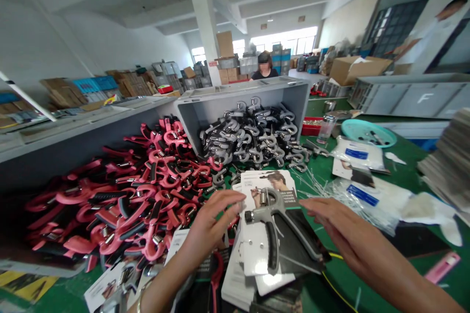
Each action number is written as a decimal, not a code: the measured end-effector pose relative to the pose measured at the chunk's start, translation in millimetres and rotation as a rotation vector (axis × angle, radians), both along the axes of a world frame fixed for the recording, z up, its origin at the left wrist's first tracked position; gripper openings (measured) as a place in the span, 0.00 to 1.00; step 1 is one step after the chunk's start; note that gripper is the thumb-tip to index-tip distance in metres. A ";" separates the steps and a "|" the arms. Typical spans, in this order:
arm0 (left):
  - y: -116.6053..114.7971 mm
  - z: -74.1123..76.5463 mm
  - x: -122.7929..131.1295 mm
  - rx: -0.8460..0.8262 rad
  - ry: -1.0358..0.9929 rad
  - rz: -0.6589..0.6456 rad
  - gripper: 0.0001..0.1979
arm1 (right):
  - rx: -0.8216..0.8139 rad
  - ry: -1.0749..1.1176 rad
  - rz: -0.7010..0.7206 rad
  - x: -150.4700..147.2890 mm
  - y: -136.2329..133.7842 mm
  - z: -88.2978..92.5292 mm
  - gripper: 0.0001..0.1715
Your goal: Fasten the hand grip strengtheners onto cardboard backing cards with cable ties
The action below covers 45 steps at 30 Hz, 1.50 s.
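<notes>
A grey hand grip exerciser (271, 220) with black padding and a metal spring lies on a printed card (253, 254), on top of a stack of such cards. My left hand (213, 217) hovers at the left edge of the cards, thumb and fingers apart, holding nothing. To the right, my right hand (340, 225) is stretched out flat with its fingertips near the card's edge, also without anything in it. A thin clear tie (299, 265) sticks out across the lower part of the card.
Red hand grips (147, 200) spill from a tipped grey bin at left; grey ones (253, 132) fill another bin (242, 89) behind. Plastic ties (319, 186), white bags (358, 154), a turquoise plate (389, 137) and a pink cutter (442, 266) lie at right. A person (265, 67) sits beyond.
</notes>
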<state>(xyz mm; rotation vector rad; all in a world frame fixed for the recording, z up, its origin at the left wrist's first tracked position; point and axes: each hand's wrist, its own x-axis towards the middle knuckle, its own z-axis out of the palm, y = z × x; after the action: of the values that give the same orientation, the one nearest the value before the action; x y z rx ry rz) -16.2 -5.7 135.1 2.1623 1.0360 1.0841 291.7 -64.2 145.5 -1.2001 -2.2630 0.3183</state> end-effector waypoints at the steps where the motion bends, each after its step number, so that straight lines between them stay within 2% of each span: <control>1: 4.9 3.0 3.5 0.019 -0.007 0.029 0.12 | -0.019 0.020 -0.002 -2.6 0.5 5.1 0.23; 4: 22.8 9.7 23.2 0.065 0.030 0.013 0.13 | -0.139 0.023 0.077 -19.9 9.7 18.6 0.09; 7: 32.0 13.9 44.0 0.035 0.104 -0.062 0.12 | -0.185 0.042 0.144 -38.1 21.3 22.0 0.03; 12: 24.5 16.1 54.4 -0.200 -0.041 -0.089 0.08 | -0.158 0.127 0.158 -48.5 27.1 14.8 0.03; 14: 21.0 14.6 54.7 -0.233 -0.080 -0.099 0.06 | -0.158 0.174 0.137 -50.0 28.1 12.3 0.03; 19: 17.4 6.7 59.5 -0.102 -0.083 -0.067 0.02 | -0.131 0.405 -0.019 -51.6 39.5 4.2 0.07; 22: 15.4 3.0 61.6 -0.096 -0.115 -0.045 0.01 | -0.193 0.454 -0.077 -50.0 44.4 -1.3 0.10; 25: 13.7 1.7 61.9 -0.119 -0.133 -0.048 0.02 | -0.284 0.407 -0.042 -48.3 42.9 -3.4 0.12; 29: 13.7 1.8 62.4 -0.130 -0.137 -0.045 0.03 | -0.329 0.345 -0.002 -46.9 38.5 -1.2 0.13; 37: 14.2 0.6 61.7 -0.125 -0.130 -0.051 0.03 | -0.319 0.314 0.009 -46.9 38.0 -1.8 0.14; 42: 12.2 1.8 61.1 -0.052 -0.110 -0.063 0.03 | -0.334 0.330 0.017 -46.9 39.7 -1.2 0.13; 45: 10.2 4.9 57.6 0.011 -0.079 -0.146 0.04 | -0.353 0.384 0.005 -47.4 41.3 0.0 0.12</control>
<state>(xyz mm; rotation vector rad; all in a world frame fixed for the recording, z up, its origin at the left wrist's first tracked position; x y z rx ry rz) 41.4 4.5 140.0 2.1483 0.8253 1.0989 244.3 -22.8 145.6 -1.1795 -1.9228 0.8995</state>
